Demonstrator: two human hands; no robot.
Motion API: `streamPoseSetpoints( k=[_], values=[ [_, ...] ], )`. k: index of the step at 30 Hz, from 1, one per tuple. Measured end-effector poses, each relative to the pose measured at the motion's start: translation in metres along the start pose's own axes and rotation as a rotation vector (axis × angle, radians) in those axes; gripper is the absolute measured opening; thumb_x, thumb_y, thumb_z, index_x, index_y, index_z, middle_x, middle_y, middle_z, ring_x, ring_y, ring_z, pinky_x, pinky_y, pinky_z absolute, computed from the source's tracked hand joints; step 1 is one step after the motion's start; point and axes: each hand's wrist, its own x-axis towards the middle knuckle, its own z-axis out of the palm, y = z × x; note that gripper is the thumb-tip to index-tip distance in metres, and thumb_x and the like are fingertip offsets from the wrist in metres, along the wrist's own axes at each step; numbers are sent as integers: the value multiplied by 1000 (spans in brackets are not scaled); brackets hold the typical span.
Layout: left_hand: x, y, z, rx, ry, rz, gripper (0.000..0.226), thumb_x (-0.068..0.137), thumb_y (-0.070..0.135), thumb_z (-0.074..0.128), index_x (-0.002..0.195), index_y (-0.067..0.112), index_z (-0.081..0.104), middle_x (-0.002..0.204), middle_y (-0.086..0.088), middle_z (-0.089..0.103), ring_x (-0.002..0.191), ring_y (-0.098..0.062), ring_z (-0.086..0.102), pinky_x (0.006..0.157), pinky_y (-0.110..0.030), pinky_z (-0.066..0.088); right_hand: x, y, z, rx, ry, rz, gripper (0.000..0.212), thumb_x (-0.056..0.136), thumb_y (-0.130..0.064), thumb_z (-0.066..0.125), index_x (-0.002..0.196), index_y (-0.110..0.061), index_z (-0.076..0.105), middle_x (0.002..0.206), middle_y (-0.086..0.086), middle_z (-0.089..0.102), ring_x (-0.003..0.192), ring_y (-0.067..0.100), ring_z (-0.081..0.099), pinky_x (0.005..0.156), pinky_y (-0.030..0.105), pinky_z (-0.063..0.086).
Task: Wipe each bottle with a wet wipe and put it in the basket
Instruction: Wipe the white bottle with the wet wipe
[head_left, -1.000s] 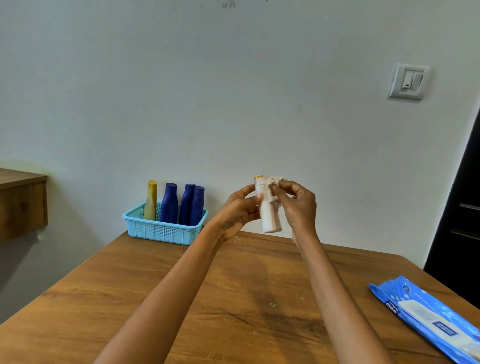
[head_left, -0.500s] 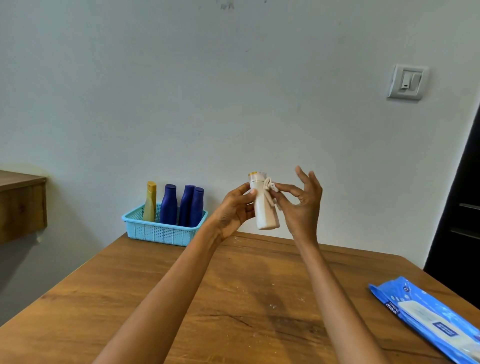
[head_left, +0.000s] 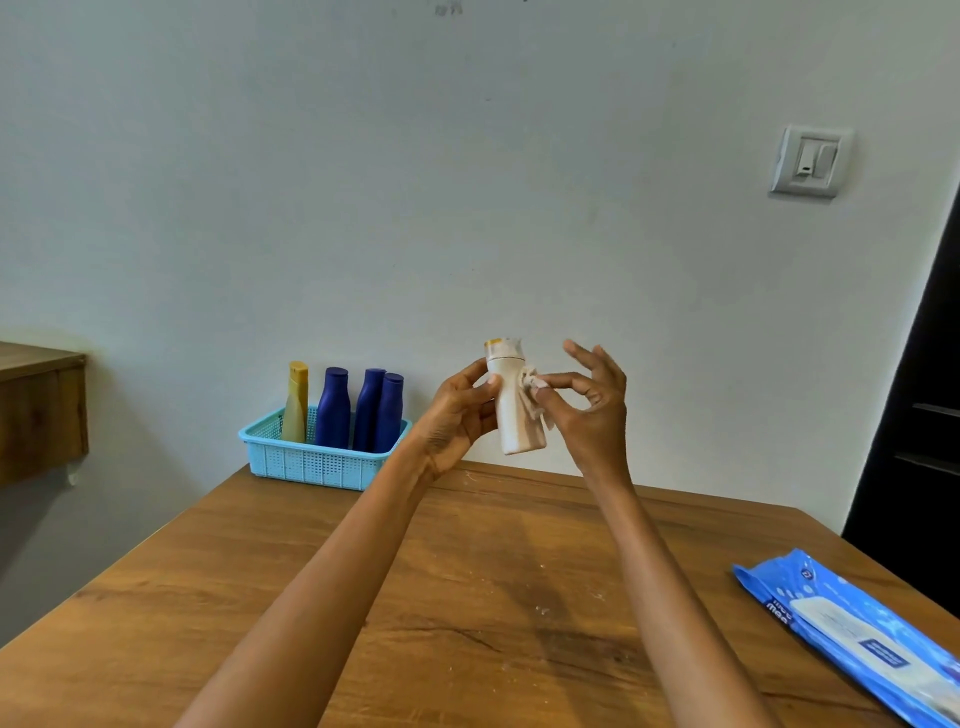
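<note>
A small white bottle (head_left: 514, 410) with a yellow-edged cap is held upright in the air above the table's far side. My left hand (head_left: 457, 415) grips its left side with thumb and fingers. My right hand (head_left: 592, 410) pinches a crumpled wet wipe (head_left: 532, 387) against the bottle's right side, the other fingers spread. A light blue basket (head_left: 311, 460) stands at the table's far left corner. It holds a yellow bottle (head_left: 296, 402) and three dark blue bottles (head_left: 358, 410), all upright.
The wooden table (head_left: 467, 597) meets a pale wall at the back. A blue pack of wet wipes (head_left: 852, 631) lies near the right edge. A wooden shelf (head_left: 39, 410) juts from the left, a dark door (head_left: 930, 415) stands at right.
The bottle has shifted a little left and lower. My right hand has opened its outer fingers and slid the wipe from the cap down to the bottle's shoulder.
</note>
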Motion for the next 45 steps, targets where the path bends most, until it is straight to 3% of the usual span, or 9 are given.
streamPoseSetpoints(
  k=[3, 7, 10, 16, 18, 23, 30, 36, 45],
  values=[
    [0, -2, -4, -33, 33, 19, 59, 82, 19, 56, 138, 8, 41, 124, -17, 58, 102, -24, 63, 87, -38, 55, 1, -4, -2, 49, -156, 35, 8, 78, -16, 74, 78, -23, 69, 124, -17, 52, 129, 0, 30, 91, 6, 24],
    [2, 2, -4, -42, 57, 30, 56, 85, 17, 60, 138, 8, 40, 115, -11, 62, 95, -20, 65, 79, -34, 56, 1, 0, 5, 40, 21, 54, 12, 83, -22, 69, 95, -22, 70, 113, -17, 56, 117, 5, 45, 90, 13, 38],
    [4, 2, -2, 19, 78, 11, 52, 87, 14, 54, 138, 10, 41, 110, -9, 64, 93, -20, 66, 77, -34, 57, -3, -1, 12, 160, 21, 85, 17, 86, -17, 66, 102, -22, 68, 105, -7, 66, 98, 7, 60, 80, 22, 54],
    [9, -3, -4, 88, 345, 27, 50, 91, 11, 57, 138, 14, 40, 103, -11, 65, 85, -21, 67, 66, -29, 58, -11, -6, 21, -16, -184, -55, 12, 81, -13, 71, 91, -7, 71, 91, -5, 62, 85, 5, 60, 63, 5, 45],
    [9, -4, -5, 87, 370, 8, 51, 90, 11, 59, 138, 15, 40, 105, -13, 64, 83, -21, 67, 65, -29, 58, -10, -6, 23, -101, -153, -86, 13, 80, -14, 71, 91, -6, 70, 89, -4, 62, 81, 3, 58, 62, 2, 43],
    [8, -7, -4, 131, 269, -74, 55, 88, 17, 61, 139, 12, 40, 114, -14, 64, 88, -23, 68, 76, -34, 57, -10, -7, 26, -51, 17, -76, 20, 85, -17, 68, 103, -10, 70, 97, -2, 63, 86, -2, 58, 69, 4, 46],
    [8, -8, -4, 31, 369, -31, 53, 92, 15, 56, 141, 12, 37, 119, -17, 59, 86, -22, 67, 70, -31, 59, -8, -5, 19, -90, -158, 40, 7, 80, -20, 70, 86, -17, 69, 89, -5, 63, 86, 10, 56, 65, 18, 45],
    [8, -9, -6, -22, 424, -20, 51, 93, 15, 55, 140, 11, 38, 120, -17, 58, 90, -24, 66, 76, -37, 57, -9, 4, 13, 5, -129, 135, 8, 84, -12, 63, 86, -5, 68, 84, -1, 64, 75, 7, 56, 53, 10, 41],
    [5, -12, -3, 15, 455, 70, 55, 87, 11, 61, 138, 15, 39, 116, -13, 59, 97, -26, 64, 78, -35, 57, -11, 19, 24, 206, -9, 477, 23, 90, -18, 61, 111, -11, 67, 103, 3, 67, 87, 12, 61, 60, 17, 49]
  ],
)
